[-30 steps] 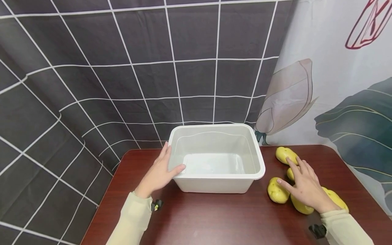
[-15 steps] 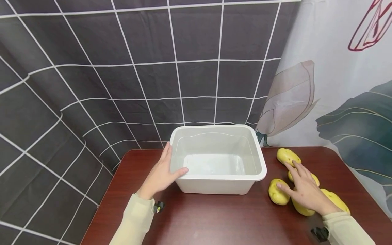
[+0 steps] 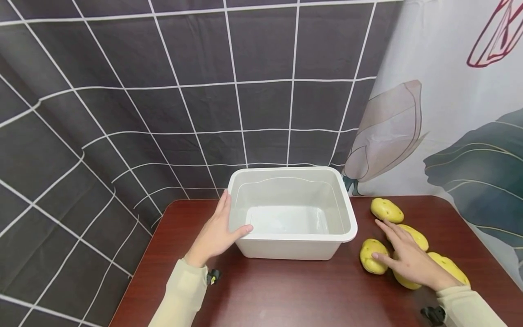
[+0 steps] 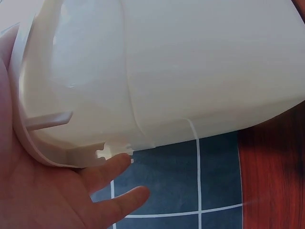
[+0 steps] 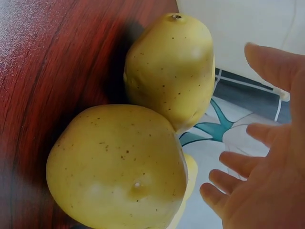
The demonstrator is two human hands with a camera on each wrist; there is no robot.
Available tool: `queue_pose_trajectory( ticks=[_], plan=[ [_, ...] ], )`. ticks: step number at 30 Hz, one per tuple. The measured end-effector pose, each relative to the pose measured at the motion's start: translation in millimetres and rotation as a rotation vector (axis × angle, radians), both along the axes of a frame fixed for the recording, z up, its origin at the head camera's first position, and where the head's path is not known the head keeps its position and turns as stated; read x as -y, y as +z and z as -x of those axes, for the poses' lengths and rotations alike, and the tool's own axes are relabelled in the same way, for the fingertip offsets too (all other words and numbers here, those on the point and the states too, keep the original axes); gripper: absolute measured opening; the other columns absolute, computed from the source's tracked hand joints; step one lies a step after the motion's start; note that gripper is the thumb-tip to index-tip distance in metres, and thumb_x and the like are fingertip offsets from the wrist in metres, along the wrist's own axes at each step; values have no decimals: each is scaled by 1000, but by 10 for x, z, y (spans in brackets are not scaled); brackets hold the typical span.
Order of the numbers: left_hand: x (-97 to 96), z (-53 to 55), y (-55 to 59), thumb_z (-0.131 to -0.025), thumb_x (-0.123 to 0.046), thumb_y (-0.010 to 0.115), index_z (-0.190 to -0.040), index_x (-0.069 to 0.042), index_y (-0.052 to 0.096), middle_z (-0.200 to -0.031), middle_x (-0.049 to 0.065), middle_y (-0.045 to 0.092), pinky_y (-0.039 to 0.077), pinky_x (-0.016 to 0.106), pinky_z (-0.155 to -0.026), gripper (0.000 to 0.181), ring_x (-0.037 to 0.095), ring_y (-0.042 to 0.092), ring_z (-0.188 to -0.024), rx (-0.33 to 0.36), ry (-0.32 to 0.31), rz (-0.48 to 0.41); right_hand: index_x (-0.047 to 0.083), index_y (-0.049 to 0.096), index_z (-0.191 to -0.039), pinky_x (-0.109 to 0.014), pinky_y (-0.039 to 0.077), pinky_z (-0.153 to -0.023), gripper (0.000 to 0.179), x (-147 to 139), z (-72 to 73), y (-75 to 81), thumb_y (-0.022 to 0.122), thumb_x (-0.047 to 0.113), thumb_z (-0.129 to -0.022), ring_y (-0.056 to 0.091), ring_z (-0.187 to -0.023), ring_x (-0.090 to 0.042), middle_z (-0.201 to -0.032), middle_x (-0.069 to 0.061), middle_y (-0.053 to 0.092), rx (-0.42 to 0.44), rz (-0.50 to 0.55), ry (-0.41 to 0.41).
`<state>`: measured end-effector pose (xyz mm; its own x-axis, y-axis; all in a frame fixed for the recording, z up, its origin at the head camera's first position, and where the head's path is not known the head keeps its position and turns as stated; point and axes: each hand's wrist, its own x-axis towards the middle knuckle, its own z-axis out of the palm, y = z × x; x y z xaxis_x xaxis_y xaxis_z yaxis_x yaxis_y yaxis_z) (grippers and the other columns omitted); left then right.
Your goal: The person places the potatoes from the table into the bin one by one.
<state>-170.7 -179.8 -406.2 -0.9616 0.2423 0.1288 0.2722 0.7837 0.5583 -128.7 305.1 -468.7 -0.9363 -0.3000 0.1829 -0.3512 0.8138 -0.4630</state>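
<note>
A white plastic tub (image 3: 288,247) stands upright at the back of the table. My left hand (image 3: 214,238) rests on its front left corner, thumb lying over the rim and the other fingers straight along the outer left side; in the left wrist view two fingertips (image 4: 138,193) reach past the underside of the rim. Several yellow potatoes lie to the right of the tub: a far one (image 3: 387,210), a left one (image 3: 373,256), a right one (image 3: 452,269) and others partly covered by my right hand (image 3: 412,263). That hand hovers over them with fingers spread, holding nothing. In the right wrist view a large potato (image 5: 119,167) is apart from the fingers.
The dark red table (image 3: 294,295) has rounded back corners. A dark grid-patterned curtain (image 3: 261,109) hangs right behind the tub, and a pale floral curtain (image 3: 441,150) hangs behind the potatoes.
My right hand has drawn slightly back toward me, uncovering more of the far and middle potatoes. The left hand keeps its place on the tub; the head view has shifted slightly.
</note>
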Motion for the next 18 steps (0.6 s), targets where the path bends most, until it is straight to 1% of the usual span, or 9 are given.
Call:
queue_pose_trajectory(
  ticks=[3, 7, 11, 14, 16, 18],
  plan=[
    [-1, -4, 4, -87, -69, 63, -160, -2, 9, -169, 4, 1, 37, 52, -111, 113, 33, 31, -147, 0, 0, -2, 2, 35, -153, -72, 30, -96, 87, -12, -3, -2, 80, 31, -84, 31, -131, -57, -149, -36, 34, 10, 0, 25],
    [-3, -11, 15, -86, -71, 61, -160, -3, 8, -169, 3, 0, 38, 52, -110, 115, 33, 31, -147, 9, 2, 4, 5, 37, -152, -70, 31, -95, 89, -12, 7, -8, 83, 17, -77, 32, -131, -55, -149, -33, 34, 18, -5, 62],
    [-3, -13, 20, -87, -69, 63, -161, -3, 7, -169, 2, -1, 37, 52, -111, 114, 32, 30, -147, 18, 5, 6, 4, 38, -151, -69, 31, -95, 89, -13, 17, -21, 79, 6, -72, 32, -133, -54, -151, -31, 33, 64, -15, 86],
    [-5, -12, 17, -88, -66, 64, -161, -4, 7, -169, 2, -2, 37, 52, -111, 112, 32, 30, -147, 17, 8, 9, 3, 38, -151, -69, 31, -96, 89, -24, 18, -42, 75, 2, -70, 32, -133, -54, -151, -29, 34, 91, -23, 93],
    [-6, -10, 13, -88, -62, 66, -161, -3, 7, -169, 2, -2, 37, 52, -111, 110, 32, 30, -147, 15, 7, 7, 3, 40, -150, -64, 32, -99, 88, -33, 12, -61, 74, -1, -69, 33, -133, -53, -151, -28, 36, 82, -21, 101],
    [-6, -7, 7, -89, -62, 66, -160, -3, 7, -169, 1, -2, 37, 51, -111, 110, 32, 30, -147, 14, 7, 10, 3, 41, -149, -50, 26, -112, 89, -41, 6, -86, 73, -4, -67, 34, -133, -54, -150, -27, 37, 58, -17, 119]
  ],
)
